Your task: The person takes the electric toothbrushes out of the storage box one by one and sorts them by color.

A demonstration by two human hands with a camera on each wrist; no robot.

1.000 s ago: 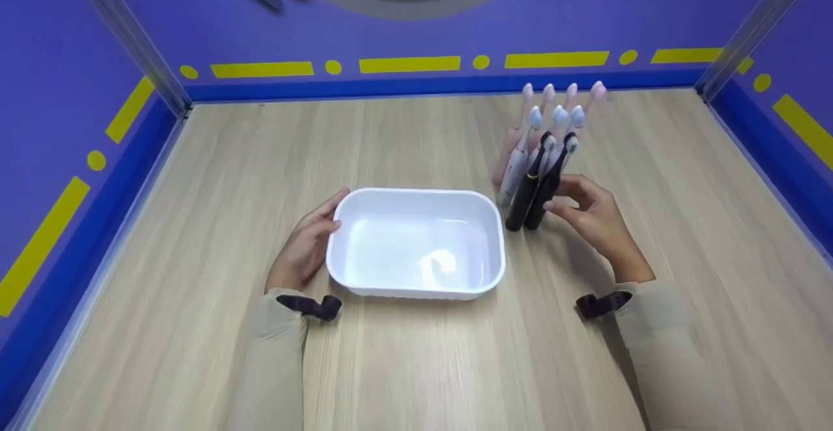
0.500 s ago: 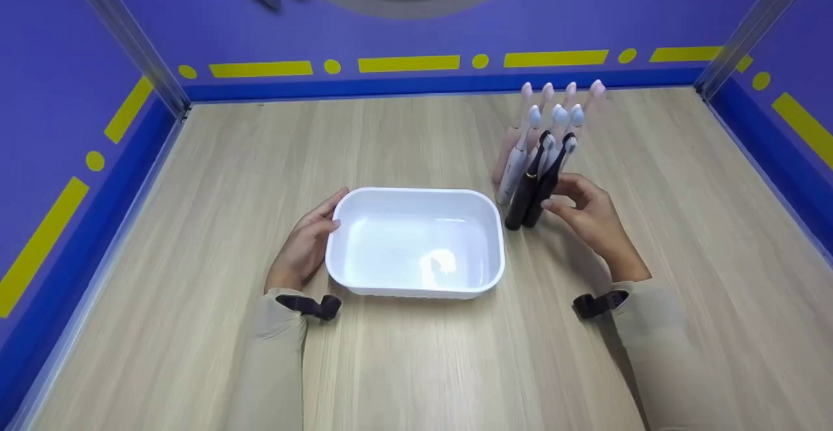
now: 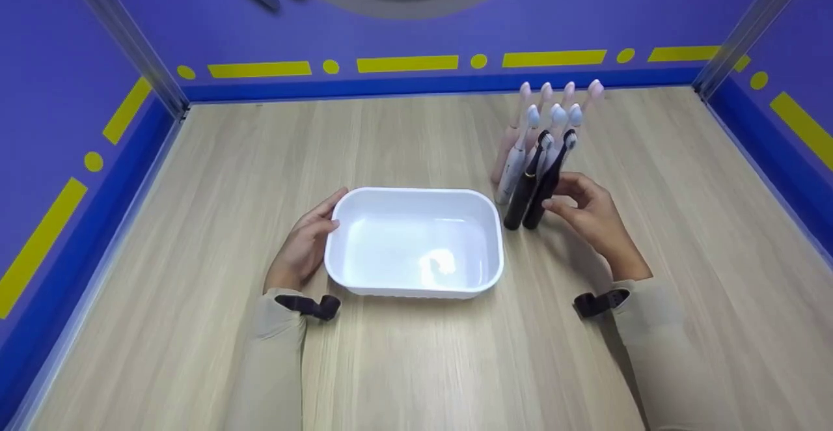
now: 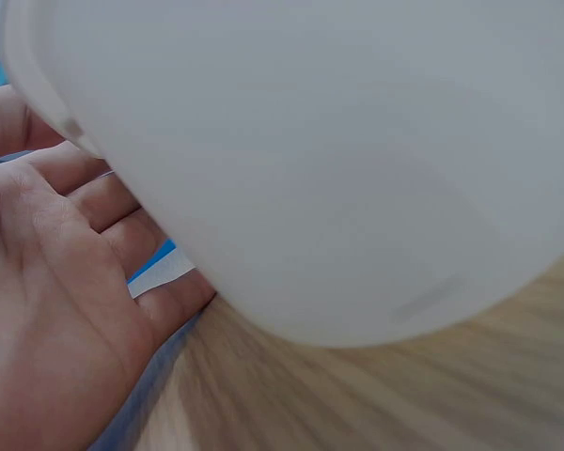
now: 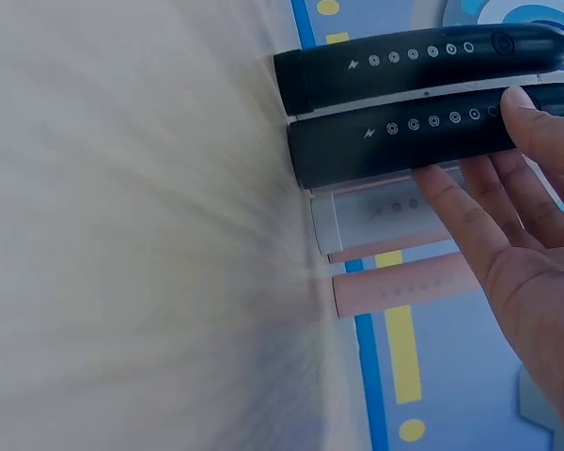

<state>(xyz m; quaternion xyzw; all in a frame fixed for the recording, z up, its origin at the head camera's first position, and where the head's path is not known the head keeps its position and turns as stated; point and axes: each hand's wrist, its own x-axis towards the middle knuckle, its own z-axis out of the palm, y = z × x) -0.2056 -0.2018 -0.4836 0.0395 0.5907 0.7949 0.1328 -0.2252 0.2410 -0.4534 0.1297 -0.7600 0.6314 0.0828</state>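
Note:
An undecorated white plastic tub (image 3: 416,291) sits on the table in front of me. My left hand (image 3: 300,247) grips its left end, thumb over the rim and fingers on the outer wall. To the tub's right stand two black electric toothbrushes, upright and close together. My right hand (image 3: 589,213) pinches the rightmost black electric toothbrush (image 3: 545,190) by its handle between thumb and fingers. In the right wrist view its base (image 5: 310,160) meets the table. The other black electric toothbrush (image 3: 522,200), with a gold ring, stands just left of it.
Behind the black pair stand several white electric toothbrushes (image 3: 511,174) and, farther back, several pink ones (image 3: 504,151), partly hidden. The wooden table (image 3: 416,366) ends at blue-purple printed walls (image 3: 416,40) behind and on both sides.
Almost nothing moves; the whole head view shifts slightly. Both hands keep their holds on the tub and the black electric toothbrush.

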